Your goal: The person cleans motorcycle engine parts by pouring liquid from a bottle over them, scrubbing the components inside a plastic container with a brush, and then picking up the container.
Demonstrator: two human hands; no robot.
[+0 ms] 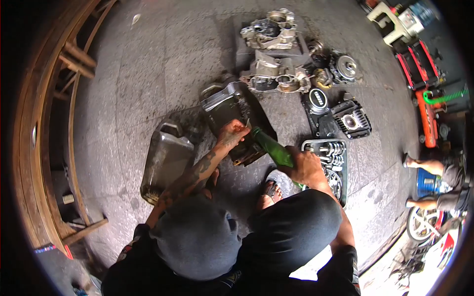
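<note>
My right hand (305,166) is wrapped round a green bottle (274,148), tilted so that its neck points up and left toward my left hand. The fingers of my left hand (234,133) are pinched together close to the bottle's mouth. A small pale piece shows at those fingertips, too small to name. Both the bottle's neck and my left hand are above a dark cut-open jerrycan (257,109) on the floor. Dark parts lie in the near end of this can, partly hidden by my left hand and arm.
Another cut jerrycan (166,156) lies to the left. Engine cases (281,74), a Yamaha cover (317,100), a finned cylinder part (351,120) and a tray (344,170) of gears are ahead and right. A wooden bench (37,148) lines the left; another person's legs (428,167) show at right.
</note>
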